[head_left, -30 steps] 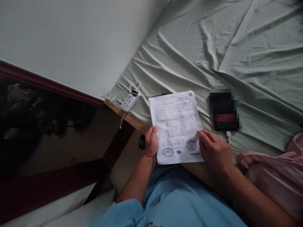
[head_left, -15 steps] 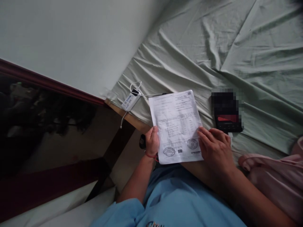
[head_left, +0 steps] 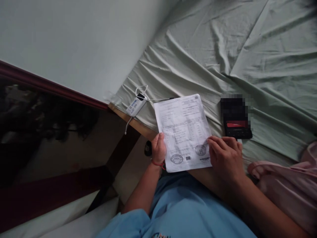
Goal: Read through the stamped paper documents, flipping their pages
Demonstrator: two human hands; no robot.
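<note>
White paper sits between my hands: one printed sheet (head_left: 182,130) with two round stamps near its lower edge, lying on the green bedsheet (head_left: 223,49) at the edge of the bed. My left hand (head_left: 158,148) pinches the sheet's lower left edge, thumb on top and fingers curled under. My right hand (head_left: 226,158) rests flat on the lower right corner, fingers close together and pressing down, gripping nothing. As I judge it, the sheet is already laid out and steadied flat; it has not been folded, turned or lifted.

Counting outward: one dark phone (head_left: 236,119) just beyond my right fingertips, one white power bank (head_left: 136,105) with its cable beyond my left hand, and one pink garment (head_left: 284,185) beside my right forearm.
</note>
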